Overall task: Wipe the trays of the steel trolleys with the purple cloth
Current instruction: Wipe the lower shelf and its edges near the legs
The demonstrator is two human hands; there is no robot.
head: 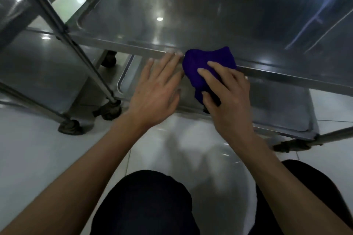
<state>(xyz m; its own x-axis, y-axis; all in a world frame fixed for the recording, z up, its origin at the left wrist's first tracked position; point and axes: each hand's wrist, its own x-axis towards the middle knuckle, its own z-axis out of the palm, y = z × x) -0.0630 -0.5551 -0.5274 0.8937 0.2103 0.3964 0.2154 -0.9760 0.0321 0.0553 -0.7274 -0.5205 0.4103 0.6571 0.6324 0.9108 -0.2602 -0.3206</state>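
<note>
**Right hand working the cloth along the tray's front rim**

The right hand (227,99) is gripping the bunched purple cloth (207,68), fingers lying over the top and thumb tucked under, probably to keep the wad from slipping. The cloth is lying over the front rim of the trolley's upper tray (191,15). Just left of the cloth, the left hand (156,89) is hanging with fingers straight, holding nothing, fingertips reaching the same rim, likely steadying the trolley. Below the rim, a lower tray (277,112) is showing.
</note>
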